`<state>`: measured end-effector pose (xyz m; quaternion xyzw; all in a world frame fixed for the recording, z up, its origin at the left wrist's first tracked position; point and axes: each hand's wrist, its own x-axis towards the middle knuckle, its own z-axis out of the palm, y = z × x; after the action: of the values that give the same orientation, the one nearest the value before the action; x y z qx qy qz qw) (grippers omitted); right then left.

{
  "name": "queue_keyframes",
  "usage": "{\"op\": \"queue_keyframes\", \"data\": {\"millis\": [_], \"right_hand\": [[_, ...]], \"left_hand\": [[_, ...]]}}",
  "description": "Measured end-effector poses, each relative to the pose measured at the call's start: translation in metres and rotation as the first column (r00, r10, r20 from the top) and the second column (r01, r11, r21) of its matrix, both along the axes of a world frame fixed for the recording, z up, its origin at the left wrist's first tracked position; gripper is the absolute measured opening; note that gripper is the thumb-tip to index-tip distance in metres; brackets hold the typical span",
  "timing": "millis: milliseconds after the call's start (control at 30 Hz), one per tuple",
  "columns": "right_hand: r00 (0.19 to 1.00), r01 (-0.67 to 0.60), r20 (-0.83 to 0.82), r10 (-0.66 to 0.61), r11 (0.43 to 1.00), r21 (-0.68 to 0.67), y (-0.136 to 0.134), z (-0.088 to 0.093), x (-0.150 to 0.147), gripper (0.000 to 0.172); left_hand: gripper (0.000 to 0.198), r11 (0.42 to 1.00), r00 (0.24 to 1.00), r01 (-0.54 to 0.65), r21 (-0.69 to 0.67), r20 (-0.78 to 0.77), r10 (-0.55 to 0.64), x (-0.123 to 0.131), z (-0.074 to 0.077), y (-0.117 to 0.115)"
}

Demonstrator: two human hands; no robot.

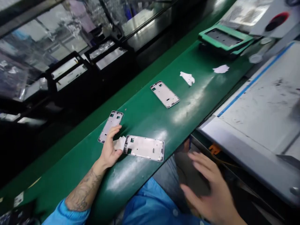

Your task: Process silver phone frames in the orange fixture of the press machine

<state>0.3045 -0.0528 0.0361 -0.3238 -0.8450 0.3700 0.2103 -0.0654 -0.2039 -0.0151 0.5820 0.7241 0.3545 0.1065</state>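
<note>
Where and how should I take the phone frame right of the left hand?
Probably by both long edges near its right end, coming from the right: the phone frame lies flat, and the left hand and white scrap crowd its other end.

At the far end of the green bench [140,122] sat a green-rimmed case [217,44] with a dark inset. Over on the right, a pale, scuffed worktop [264,109] had a blue strip [257,78] near its edge, an orange piece [215,149] below. Leftward, black trays [77,90] stood in the gloom, crumpled clear plastic [71,26] beyond.
</note>
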Motion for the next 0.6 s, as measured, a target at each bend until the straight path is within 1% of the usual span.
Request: {"op": "queue_keyframes", "data": {"millis": [67,100,167,233,333,500,600], "right_hand": [[0.996,-0.092,0.009,0.092,0.995,0.033,0.005,-0.012,-0.044,0.086],[0.993,-0.116,0.041,0.114,0.992,0.045,0.009,-0.017,-0.061,0.091],[0.986,-0.124,0.118,0.118,0.991,0.048,0.014,-0.023,-0.082,0.097],[0.982,-0.116,0.152,0.109,0.993,0.037,0.017,-0.026,-0.087,0.096],[0.981,-0.107,0.165,0.102,0.994,0.02,0.015,-0.027,-0.082,0.094],[0.979,-0.109,0.175,0.105,0.994,0.011,0.013,-0.029,-0.076,0.096],[0.978,-0.108,0.18,0.105,0.994,0.005,0.014,-0.03,-0.077,0.095]], "left_hand": [[0.079,0.993,0.993,0.121,-0.01,0.0,-0.121,0.0,0.002,0.0],[0.083,0.986,0.986,0.166,-0.02,-0.018,-0.166,0.0,0.004,0.0],[0.092,0.975,0.975,0.214,-0.055,-0.044,-0.216,0.0,0.009,-0.002],[0.098,0.967,0.971,0.23,-0.108,-0.041,-0.236,0.0,0.012,-0.003],[0.103,0.954,0.964,0.254,-0.162,-0.039,-0.263,-0.001,0.012,-0.003],[0.098,0.939,0.954,0.269,-0.214,-0.072,-0.29,0.0,0.012,-0.001],[0.095,0.938,0.955,0.269,-0.218,-0.063,-0.289,0.0,0.013,0.0]]}}
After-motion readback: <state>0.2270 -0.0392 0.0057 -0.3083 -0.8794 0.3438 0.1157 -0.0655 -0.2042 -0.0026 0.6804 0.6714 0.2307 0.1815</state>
